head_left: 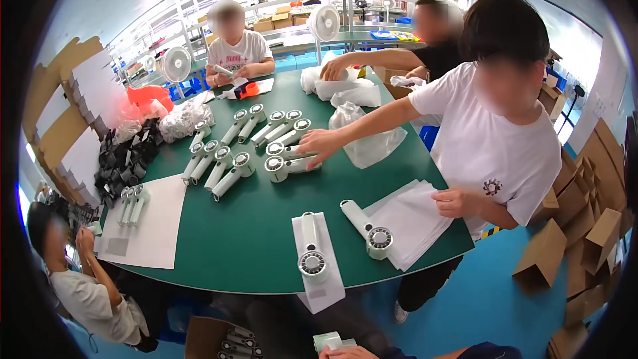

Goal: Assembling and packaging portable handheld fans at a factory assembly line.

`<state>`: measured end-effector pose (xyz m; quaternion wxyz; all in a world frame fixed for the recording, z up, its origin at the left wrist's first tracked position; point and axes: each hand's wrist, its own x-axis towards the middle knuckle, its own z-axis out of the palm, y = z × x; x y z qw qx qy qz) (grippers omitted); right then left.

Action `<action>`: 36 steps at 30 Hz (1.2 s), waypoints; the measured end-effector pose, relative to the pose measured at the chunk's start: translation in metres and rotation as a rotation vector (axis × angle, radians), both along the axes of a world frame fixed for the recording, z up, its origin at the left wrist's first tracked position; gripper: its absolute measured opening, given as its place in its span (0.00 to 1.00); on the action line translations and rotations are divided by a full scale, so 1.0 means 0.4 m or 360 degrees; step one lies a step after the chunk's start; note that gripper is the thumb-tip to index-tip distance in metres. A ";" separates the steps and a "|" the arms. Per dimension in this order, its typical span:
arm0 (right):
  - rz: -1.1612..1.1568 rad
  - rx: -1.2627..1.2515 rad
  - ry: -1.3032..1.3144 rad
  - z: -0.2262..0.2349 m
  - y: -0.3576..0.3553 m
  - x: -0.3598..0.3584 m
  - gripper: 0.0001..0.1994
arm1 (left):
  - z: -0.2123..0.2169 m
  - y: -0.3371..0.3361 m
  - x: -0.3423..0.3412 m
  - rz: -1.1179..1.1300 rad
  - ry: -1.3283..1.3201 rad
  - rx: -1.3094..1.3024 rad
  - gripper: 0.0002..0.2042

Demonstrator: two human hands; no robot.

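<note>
At the lower edge my right hand (351, 352) shows only in part, its fingers against a pale green and white thing (327, 341), mostly cut off by the picture's edge. My left hand is out of view. Just ahead, a pale green handheld fan (312, 262) lies on a white paper strip (325, 292) that overhangs the table's near edge. To its right, another handheld fan (380, 241) rests partly on a stack of white sheets (415, 216). A co-worker at the right reaches a hand (319, 146) to the several fans grouped mid-table.
Around the green table (252, 246) are other people. White plastic bags (365, 139) lie at the far right, black parts (126, 159) at the left. A carton of fans (219, 342) stands below the near edge. Empty cardboard boxes (541, 256) pile up at the right.
</note>
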<state>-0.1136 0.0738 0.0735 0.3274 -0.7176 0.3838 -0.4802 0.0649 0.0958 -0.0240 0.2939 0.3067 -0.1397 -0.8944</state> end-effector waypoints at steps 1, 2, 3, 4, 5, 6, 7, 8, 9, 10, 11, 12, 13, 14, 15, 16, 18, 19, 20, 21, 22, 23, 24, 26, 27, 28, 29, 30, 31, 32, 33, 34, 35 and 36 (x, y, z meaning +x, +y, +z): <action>0.0006 0.0013 -0.0001 0.018 -0.002 -0.013 0.10 | 0.053 -0.019 -0.031 0.0078 0.0225 0.0285 0.27; -0.0084 0.0083 0.0040 0.033 -0.006 -0.026 0.11 | 0.111 -0.043 -0.064 0.0155 0.0453 0.0570 0.19; -0.0157 0.0143 0.0081 0.054 -0.008 -0.039 0.12 | 0.181 -0.065 -0.101 0.0248 0.0685 0.0842 0.16; -0.0121 0.0098 0.0010 0.073 -0.008 -0.049 0.15 | 0.282 -0.084 -0.147 0.0290 -0.0129 0.0841 0.17; -0.0109 0.0104 0.0014 0.072 -0.007 -0.050 0.15 | 0.271 -0.087 -0.154 0.0301 -0.0123 0.0848 0.17; -0.0253 0.0100 -0.0014 0.061 -0.010 -0.049 0.17 | 0.238 -0.101 -0.155 0.0269 0.0191 0.0820 0.18; -0.0384 0.0089 -0.0054 0.044 -0.016 -0.047 0.19 | 0.207 -0.107 -0.151 0.0251 0.0495 0.0773 0.19; -0.0325 0.0141 0.0102 0.008 -0.028 -0.061 0.21 | 0.161 -0.081 -0.171 0.0482 0.0283 0.0520 0.19; -0.0323 0.0144 0.0097 -0.002 -0.036 -0.068 0.21 | 0.189 -0.091 -0.181 0.0485 0.0278 0.0522 0.19; -0.0399 0.0203 0.0011 -0.008 -0.043 -0.072 0.20 | 0.245 -0.111 -0.191 0.0370 0.0141 0.0388 0.19; -0.0475 0.0262 -0.0077 -0.014 -0.049 -0.074 0.19 | 0.274 -0.124 -0.193 0.0252 0.0001 0.0256 0.19; -0.0539 0.0343 -0.0271 -0.018 -0.055 -0.073 0.15 | 0.197 -0.115 -0.168 0.0157 0.0225 0.0253 0.20; -0.0537 0.0355 -0.0281 -0.020 -0.057 -0.069 0.15 | 0.192 -0.113 -0.158 0.0061 0.0431 0.0402 0.19; -0.0532 0.0666 -0.0506 -0.025 -0.059 -0.064 0.14 | 0.197 -0.093 -0.156 0.0063 0.0240 0.0413 0.19; -0.0532 0.0970 -0.0728 -0.030 -0.062 -0.061 0.14 | 0.199 -0.082 -0.162 0.0051 0.0054 0.0420 0.20; -0.0555 0.0695 -0.0596 -0.031 -0.055 -0.059 0.15 | 0.187 -0.072 -0.156 0.0043 0.0045 0.0428 0.20; -0.0461 0.0753 -0.0642 -0.051 -0.033 -0.053 0.15 | 0.138 -0.043 -0.131 -0.0261 -0.0475 -0.0068 0.24; -0.0349 0.0803 -0.0676 -0.062 -0.029 -0.048 0.15 | 0.115 -0.033 -0.125 -0.0272 -0.0482 -0.0060 0.24; -0.0357 0.0813 -0.0686 -0.069 -0.032 -0.047 0.15 | 0.089 -0.022 -0.123 -0.0206 -0.0388 -0.0163 0.27; -0.0337 0.0616 -0.0576 -0.071 -0.042 -0.049 0.15 | 0.065 -0.019 -0.118 -0.0146 -0.0296 -0.0259 0.30; -0.0307 0.0427 -0.0466 -0.067 -0.049 -0.045 0.15 | 0.038 -0.025 -0.109 -0.0151 -0.0310 -0.0237 0.30; -0.0309 0.0454 -0.0479 -0.062 -0.052 -0.038 0.15 | 0.004 -0.034 -0.100 -0.0244 -0.0326 -0.0185 0.31; -0.0261 0.0573 -0.0513 -0.055 -0.060 -0.036 0.18 | -0.012 -0.034 -0.091 -0.0343 -0.0333 -0.0128 0.32; -0.0208 0.0700 -0.0515 -0.053 -0.064 -0.039 0.20 | 0.119 -0.077 -0.111 -0.0259 -0.0295 0.0018 0.29; -0.0176 0.0704 -0.0483 -0.055 -0.070 -0.039 0.20 | 0.180 -0.081 -0.107 -0.0138 -0.0260 0.0123 0.27; -0.0188 0.0694 -0.0531 -0.056 -0.079 -0.047 0.20 | 0.166 -0.075 -0.100 -0.0203 -0.0329 -0.0078 0.28; -0.0199 0.0716 -0.0569 -0.060 -0.084 -0.053 0.20 | 0.128 -0.063 -0.091 -0.0264 -0.0385 -0.0248 0.29; -0.0228 0.0776 -0.0643 -0.060 -0.085 -0.048 0.20 | 0.106 -0.042 -0.074 -0.0298 -0.0474 -0.0411 0.29; -0.0265 0.0806 -0.0710 -0.065 -0.102 -0.046 0.20 | 0.128 -0.038 -0.074 -0.0305 -0.0470 -0.0382 0.29; -0.0265 0.0809 -0.0676 -0.067 -0.100 -0.047 0.20 | 0.161 -0.030 -0.075 -0.0270 -0.0420 -0.0442 0.30; -0.0276 0.0818 -0.0668 -0.070 -0.097 -0.045 0.20 | 0.176 -0.032 -0.076 -0.0235 -0.0364 -0.0516 0.31; -0.0293 0.0850 -0.0732 -0.070 -0.095 -0.043 0.20 | 0.166 -0.025 -0.076 -0.0235 -0.0578 -0.0678 0.32; -0.0307 0.0876 -0.0796 -0.069 -0.098 -0.042 0.20 | 0.163 -0.036 -0.074 -0.0235 -0.0566 -0.0678 0.32; -0.0310 0.0890 -0.0784 -0.063 -0.096 -0.043 0.20 | 0.169 -0.032 -0.075 -0.0335 -0.0704 -0.0711 0.32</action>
